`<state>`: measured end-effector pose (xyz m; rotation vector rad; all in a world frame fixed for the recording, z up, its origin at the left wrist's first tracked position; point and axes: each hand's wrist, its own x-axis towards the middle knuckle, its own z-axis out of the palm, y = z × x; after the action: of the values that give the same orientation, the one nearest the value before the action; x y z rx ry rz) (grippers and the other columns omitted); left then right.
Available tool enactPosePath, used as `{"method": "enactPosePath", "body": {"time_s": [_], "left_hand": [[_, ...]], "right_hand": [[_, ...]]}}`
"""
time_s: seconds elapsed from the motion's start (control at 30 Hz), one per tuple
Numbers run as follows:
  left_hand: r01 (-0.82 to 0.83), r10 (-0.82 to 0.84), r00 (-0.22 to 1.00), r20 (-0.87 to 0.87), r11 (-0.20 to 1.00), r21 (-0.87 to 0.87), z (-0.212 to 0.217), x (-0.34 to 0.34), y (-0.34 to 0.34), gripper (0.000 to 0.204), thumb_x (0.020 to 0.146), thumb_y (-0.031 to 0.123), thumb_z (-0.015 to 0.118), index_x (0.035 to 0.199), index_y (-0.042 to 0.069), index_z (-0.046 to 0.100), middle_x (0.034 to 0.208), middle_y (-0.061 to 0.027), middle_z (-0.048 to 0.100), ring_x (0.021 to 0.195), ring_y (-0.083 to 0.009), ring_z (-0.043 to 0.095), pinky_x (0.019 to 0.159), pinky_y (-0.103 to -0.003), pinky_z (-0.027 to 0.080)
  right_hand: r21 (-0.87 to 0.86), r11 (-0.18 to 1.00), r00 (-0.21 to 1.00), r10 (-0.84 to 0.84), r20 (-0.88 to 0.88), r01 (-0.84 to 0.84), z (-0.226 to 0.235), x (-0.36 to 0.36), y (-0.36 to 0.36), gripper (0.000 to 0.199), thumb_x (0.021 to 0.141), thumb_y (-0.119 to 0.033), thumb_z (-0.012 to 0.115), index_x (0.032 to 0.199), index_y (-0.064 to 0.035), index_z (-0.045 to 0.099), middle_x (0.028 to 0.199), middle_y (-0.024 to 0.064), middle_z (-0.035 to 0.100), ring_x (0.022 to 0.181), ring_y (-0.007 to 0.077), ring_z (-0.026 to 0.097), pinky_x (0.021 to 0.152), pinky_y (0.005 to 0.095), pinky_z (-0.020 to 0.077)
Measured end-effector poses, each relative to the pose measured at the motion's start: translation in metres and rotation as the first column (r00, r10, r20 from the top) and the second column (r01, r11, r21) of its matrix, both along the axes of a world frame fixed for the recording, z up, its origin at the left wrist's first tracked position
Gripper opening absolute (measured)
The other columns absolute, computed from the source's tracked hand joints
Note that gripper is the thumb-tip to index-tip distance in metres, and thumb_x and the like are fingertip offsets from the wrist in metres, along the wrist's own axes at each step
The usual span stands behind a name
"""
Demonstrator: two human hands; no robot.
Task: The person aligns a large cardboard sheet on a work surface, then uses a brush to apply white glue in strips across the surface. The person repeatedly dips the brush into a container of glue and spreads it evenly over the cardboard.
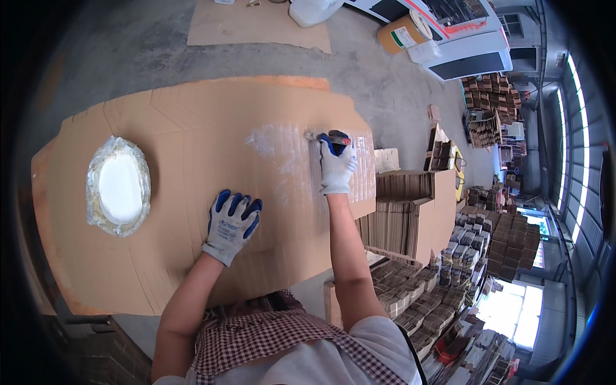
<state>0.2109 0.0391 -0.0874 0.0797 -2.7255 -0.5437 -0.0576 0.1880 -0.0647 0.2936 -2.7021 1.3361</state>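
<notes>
A large flat sheet of brown corrugated cardboard point(186, 128) lies in front of me. My left hand point(232, 224), in a white and blue glove, presses flat on the sheet with fingers spread. My right hand point(336, 163), gloved the same, reaches forward and grips a brush point(316, 135) whose bristles touch the cardboard near its right edge. White glue streaks point(282, 144) cover the cardboard just left of the brush. A shallow basin of white glue point(119, 186), lined with clear plastic, rests on the left part of the sheet.
Stacks of folded cardboard pieces point(410, 218) stand right of the sheet, with more piles point(494, 237) beyond. Another cardboard sheet point(256, 25) lies on the concrete floor ahead, near a white sack point(311, 9), a brown drum point(401, 32) and a white machine point(468, 38).
</notes>
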Motion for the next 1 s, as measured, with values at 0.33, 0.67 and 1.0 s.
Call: {"method": "enactPosePath", "body": {"time_s": [0.33,0.67,1.0], "left_hand": [[0.0,0.0,1.0,0.022,1.0,-0.013,-0.003,0.003,-0.003,0.035,0.086,0.024,0.069,0.12,0.017,0.071,0.117,-0.0075,0.066,0.113,-0.0282,0.06,0.11,-0.056,0.042],[-0.006,0.006,1.0,0.013,1.0,0.014,-0.004,0.004,-0.002,0.033,0.087,0.024,0.068,0.12,0.017,0.072,0.119,-0.0076,0.066,0.115,-0.0282,0.06,0.111,-0.056,0.042],[-0.007,0.007,1.0,-0.003,1.0,0.025,-0.005,0.003,-0.001,0.033,0.088,0.024,0.066,0.12,0.017,0.071,0.118,-0.0081,0.067,0.115,-0.0282,0.06,0.111,-0.055,0.041]], "right_hand": [[0.213,0.976,0.981,0.079,-0.177,-0.04,0.016,-0.016,-0.027,0.042,0.083,-0.021,0.082,0.115,0.0016,0.066,0.108,0.0189,0.069,0.099,0.0351,0.068,0.089,0.0416,0.0535],[0.251,0.967,0.999,0.046,-0.013,-0.041,0.03,-0.012,0.005,0.032,0.085,-0.021,0.078,0.109,-0.0027,0.067,0.106,0.0187,0.065,0.099,0.0395,0.065,0.089,0.0458,0.0527],[0.247,0.953,0.98,0.192,-0.044,-0.176,0.008,0.01,0.035,0.039,0.082,-0.004,0.079,0.119,-0.0037,0.067,0.113,0.0135,0.069,0.107,0.0307,0.068,0.096,0.0395,0.0542]]}}
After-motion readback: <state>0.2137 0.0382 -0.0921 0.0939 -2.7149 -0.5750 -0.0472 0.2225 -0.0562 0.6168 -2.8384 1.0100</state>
